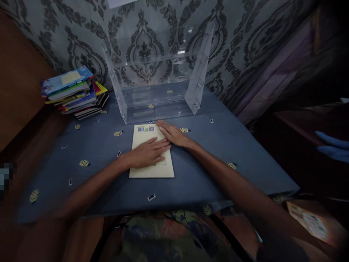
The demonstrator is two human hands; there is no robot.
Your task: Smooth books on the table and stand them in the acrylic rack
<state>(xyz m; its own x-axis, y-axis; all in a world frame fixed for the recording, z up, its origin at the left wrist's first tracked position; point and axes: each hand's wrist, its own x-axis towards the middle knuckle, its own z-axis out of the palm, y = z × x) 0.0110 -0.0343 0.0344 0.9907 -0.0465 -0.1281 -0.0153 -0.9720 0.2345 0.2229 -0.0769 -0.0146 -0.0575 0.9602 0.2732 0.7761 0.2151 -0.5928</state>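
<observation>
A pale cream book (141, 173) lies flat on the table in front of me, a barcode and a QR code printed near its far edge. My left hand (148, 153) rests flat across the middle of its cover, fingers stretched out toward the right. At the book's upper right, my right hand (173, 134) lies flat over the edge, with its fingers pointing away to the left. The fingers of the two hands come close together at the right side of the cover. Neither hand grips anything.
A clear acrylic rack (156, 112) stands behind the book, near the patterned wall (144, 47). At the back left is an uneven stack of books (73, 91). The blue tablecloth (100, 196) bears pineapple prints. Another book or booklet (311, 222) lies below the table's right edge.
</observation>
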